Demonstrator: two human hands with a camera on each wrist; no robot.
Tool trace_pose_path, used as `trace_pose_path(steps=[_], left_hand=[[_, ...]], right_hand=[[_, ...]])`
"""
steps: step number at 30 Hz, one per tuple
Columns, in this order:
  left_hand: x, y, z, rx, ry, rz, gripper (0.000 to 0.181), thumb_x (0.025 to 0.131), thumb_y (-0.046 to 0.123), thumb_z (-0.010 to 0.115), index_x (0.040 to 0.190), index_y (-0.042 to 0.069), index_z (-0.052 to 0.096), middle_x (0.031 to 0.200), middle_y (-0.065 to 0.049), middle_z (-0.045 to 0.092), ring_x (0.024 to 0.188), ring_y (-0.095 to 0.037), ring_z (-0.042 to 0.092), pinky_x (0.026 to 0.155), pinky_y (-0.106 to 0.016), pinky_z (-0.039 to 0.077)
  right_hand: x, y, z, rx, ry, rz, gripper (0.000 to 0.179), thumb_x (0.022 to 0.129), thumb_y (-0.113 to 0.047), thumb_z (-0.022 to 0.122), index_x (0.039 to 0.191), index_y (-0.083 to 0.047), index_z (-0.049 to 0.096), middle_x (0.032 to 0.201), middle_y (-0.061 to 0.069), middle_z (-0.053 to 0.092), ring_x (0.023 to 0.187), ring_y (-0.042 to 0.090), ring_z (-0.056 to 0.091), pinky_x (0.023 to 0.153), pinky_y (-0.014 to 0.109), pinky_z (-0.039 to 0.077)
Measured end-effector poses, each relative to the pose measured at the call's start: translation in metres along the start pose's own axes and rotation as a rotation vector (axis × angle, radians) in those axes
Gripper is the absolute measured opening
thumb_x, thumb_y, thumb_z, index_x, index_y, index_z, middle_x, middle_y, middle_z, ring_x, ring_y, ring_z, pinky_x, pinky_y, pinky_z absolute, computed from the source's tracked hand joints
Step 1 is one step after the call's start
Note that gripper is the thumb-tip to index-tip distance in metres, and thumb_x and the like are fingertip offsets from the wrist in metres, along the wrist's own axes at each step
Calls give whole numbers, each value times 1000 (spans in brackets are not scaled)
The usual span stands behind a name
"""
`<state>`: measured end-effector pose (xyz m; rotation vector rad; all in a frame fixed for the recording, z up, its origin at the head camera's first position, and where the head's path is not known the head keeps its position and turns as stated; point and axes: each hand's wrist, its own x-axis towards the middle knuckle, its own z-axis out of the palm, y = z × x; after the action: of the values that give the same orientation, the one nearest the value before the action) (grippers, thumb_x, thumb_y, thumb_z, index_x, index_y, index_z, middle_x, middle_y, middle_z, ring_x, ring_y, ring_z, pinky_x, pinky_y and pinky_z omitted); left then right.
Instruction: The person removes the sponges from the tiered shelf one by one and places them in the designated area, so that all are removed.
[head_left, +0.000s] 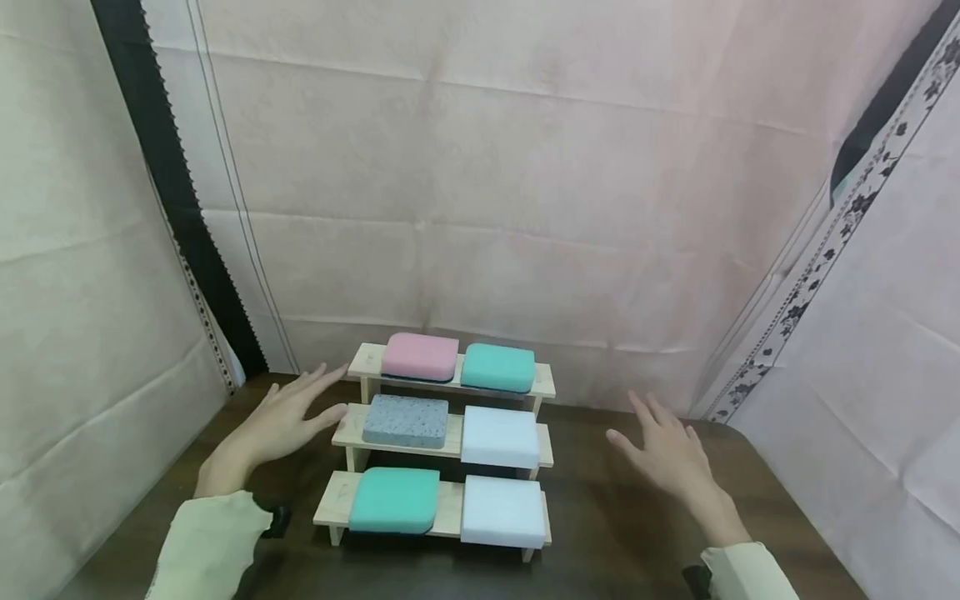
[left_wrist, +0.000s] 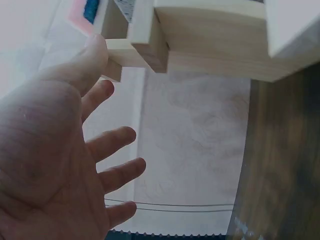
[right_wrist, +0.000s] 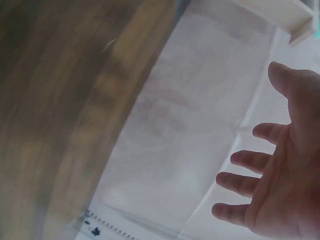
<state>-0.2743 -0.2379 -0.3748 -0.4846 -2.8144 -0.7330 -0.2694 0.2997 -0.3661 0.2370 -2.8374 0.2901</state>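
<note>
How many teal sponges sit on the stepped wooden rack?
2. One teal sponge lies on the right of the top step beside the pink one; the other teal sponge lies on the left of the bottom step. None appears hidden.

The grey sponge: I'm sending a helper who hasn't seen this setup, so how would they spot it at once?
Find the three-step wooden rack on the dark table. On its middle step, the grey sponge lies at the left end, beside a white block and nearest the left hand. It is the only speckled grey piece; the others are pink, teal or white.
</note>
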Motion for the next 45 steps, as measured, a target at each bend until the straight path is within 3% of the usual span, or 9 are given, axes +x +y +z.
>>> trace_pose_path(steps=[7,11,16,23,29,34,38,45], left_hand=[[-3,4,0,-57,-33,20,68,102,50,52,156,11,35,158,-24,30,143,-50,27,106,-77,9],[-2,4,1,-80,-60,35,66,103,48,51,156,12,34,154,-23,38,137,-49,38,104,-75,23],[-1,1,4,-155,-116,53,69,102,49,53,156,11,33,153,-24,40,135,-47,42,99,-67,39],[3,-2,10,-223,-173,48,74,98,48,61,154,7,36,145,-26,47,132,-48,45,98,-67,40],[1,-3,13,-258,-232,46,80,93,47,69,154,7,36,147,-26,46,133,-48,44,98,-67,40],[-1,-5,13,-267,-259,54,81,91,45,72,153,6,38,148,-25,45,133,-48,44,98,-67,40],[0,-4,13,-290,-272,66,79,92,45,71,153,7,38,147,-23,47,131,-46,47,98,-66,41],[2,-2,7,-292,-281,62,77,93,43,70,154,8,37,147,-23,47,129,-44,49,98,-65,41]], right_hand=[[12,-28,0,58,82,-84,78,98,-55,55,154,-5,35,154,27,35,138,49,36,105,71,29],[20,-44,-1,109,97,-116,77,98,-55,55,154,-5,37,154,23,38,139,46,37,107,65,30],[30,-68,-5,169,83,-139,76,98,-55,55,156,-11,35,155,18,40,139,42,39,107,65,31],[48,-93,-9,240,58,-138,78,97,-58,55,158,-17,30,158,13,36,141,40,37,106,67,32],[55,-106,-2,336,40,-174,80,96,-60,55,158,-16,30,160,12,33,144,38,33,107,67,30],[60,-117,8,457,13,-205,83,94,-60,60,159,-19,27,161,9,30,138,38,44,104,63,38],[64,-123,13,510,32,-225,82,93,-54,66,158,-20,29,159,10,33,131,42,50,98,58,46],[68,-132,13,550,92,-229,73,91,-45,72,150,-12,43,151,13,43,134,37,46,101,54,45]])
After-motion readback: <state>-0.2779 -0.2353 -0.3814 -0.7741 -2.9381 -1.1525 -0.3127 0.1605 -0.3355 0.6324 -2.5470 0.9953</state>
